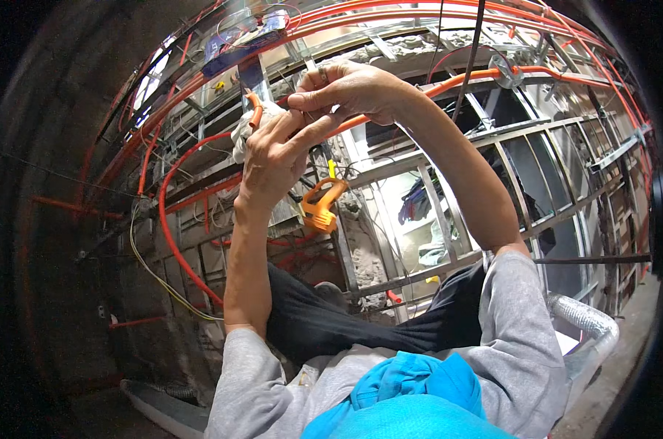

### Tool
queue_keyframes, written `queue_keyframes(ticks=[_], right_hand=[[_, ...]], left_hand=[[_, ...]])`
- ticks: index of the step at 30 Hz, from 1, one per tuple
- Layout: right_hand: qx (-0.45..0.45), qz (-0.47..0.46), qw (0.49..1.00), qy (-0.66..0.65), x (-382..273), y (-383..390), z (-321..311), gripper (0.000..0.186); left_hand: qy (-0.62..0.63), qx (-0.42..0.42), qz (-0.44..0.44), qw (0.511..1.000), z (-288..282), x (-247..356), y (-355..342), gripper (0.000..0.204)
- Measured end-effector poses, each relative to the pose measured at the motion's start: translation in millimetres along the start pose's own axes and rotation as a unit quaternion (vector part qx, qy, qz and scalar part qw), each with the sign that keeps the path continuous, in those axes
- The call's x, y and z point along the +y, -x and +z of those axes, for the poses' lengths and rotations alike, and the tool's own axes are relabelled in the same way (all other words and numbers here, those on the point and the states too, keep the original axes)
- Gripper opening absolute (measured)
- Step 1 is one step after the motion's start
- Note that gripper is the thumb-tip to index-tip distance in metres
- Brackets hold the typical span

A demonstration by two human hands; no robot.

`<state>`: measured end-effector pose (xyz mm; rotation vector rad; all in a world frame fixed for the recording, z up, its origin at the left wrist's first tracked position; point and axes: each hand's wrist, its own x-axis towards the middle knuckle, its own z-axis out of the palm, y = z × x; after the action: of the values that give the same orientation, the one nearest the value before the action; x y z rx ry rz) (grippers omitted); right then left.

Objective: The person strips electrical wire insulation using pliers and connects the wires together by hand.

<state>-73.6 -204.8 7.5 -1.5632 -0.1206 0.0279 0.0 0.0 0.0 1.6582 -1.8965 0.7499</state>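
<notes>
Both arms stretched up overhead: left hand [273, 157] and right hand [349, 88] meet, fingers pinched together on the orange conduit [456, 82] running along the metal framing [448, 157]; an orange-handled tool [321, 205] hangs just below the left wrist.

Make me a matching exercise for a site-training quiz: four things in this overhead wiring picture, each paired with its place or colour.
Things:
1. left hand
2. right hand
3. orange tool
4. yellow-green wires

Descriptions:
A. hangs just below the left wrist
B. droops in a loop at the far left
C. wears a ring, pinching at the orange conduit
D. raised with fingers beside a white rag

Pairs: 1-D, 2-C, 3-A, 4-B
</notes>
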Motion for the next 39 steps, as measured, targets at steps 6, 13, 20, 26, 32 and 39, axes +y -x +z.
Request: queue_keyframes(ticks=[6,13,20,26,32,39], right_hand=[[-0.016,-0.01,0.995,-0.094,9,0,3,0.028],[-0.038,0.028,0.979,-0.197,9,5,10,0.033],[-0.021,0.034,0.983,-0.178,0,6,27,0.037],[-0.067,-0.036,0.95,-0.302,-1,9,33,0.039],[-0.02,-0.11,0.963,-0.247,12,3,45,0.038],[0.068,-0.056,0.973,-0.215,-7,8,68,0.037]], left_hand=[[-0.002,0.012,-0.028,1.0,3,3,2,0.052],[-0.08,-0.085,-0.003,0.993,-18,2,-4,0.054],[-0.099,-0.138,0.021,0.985,-47,-4,-13,0.047],[-0.107,-0.114,-0.028,0.987,-65,-10,-19,0.054],[-0.03,-0.113,-0.074,0.99,-73,-16,-29,0.053],[-0.006,-0.101,-0.092,0.991,-77,-17,-27,0.05]])
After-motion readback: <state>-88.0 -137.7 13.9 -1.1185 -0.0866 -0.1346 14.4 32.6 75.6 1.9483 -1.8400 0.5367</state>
